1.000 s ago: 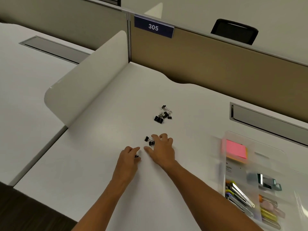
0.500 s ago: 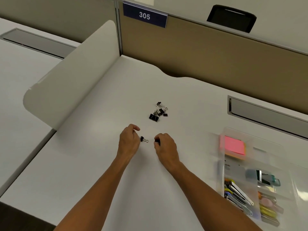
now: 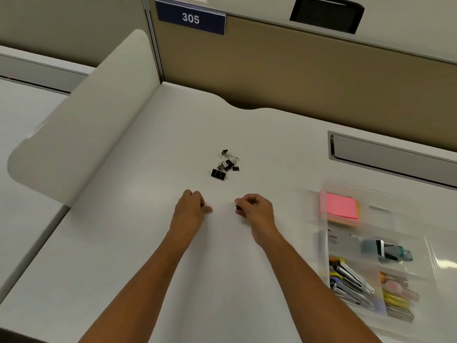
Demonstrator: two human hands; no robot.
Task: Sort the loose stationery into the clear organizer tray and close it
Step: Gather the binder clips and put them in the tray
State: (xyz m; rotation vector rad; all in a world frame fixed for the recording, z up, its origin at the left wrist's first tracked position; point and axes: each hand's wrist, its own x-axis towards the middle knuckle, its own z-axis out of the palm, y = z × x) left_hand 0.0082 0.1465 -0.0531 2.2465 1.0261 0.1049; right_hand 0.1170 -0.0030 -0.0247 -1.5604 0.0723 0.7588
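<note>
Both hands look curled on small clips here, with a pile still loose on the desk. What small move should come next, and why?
Probably carry the right hand, which pinches a small binder clip, over to the organizer tray and drop it in; the loose binder clips can follow.

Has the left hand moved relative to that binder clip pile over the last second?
Yes. The left hand moved toward the binder clip pile, up the desk and away from the person.

White desk (image 3: 153, 243), curved side divider (image 3: 81, 134), tan partition (image 3: 309, 78) with "305" sign (image 3: 190, 18), black chair back (image 3: 326, 14).
</note>
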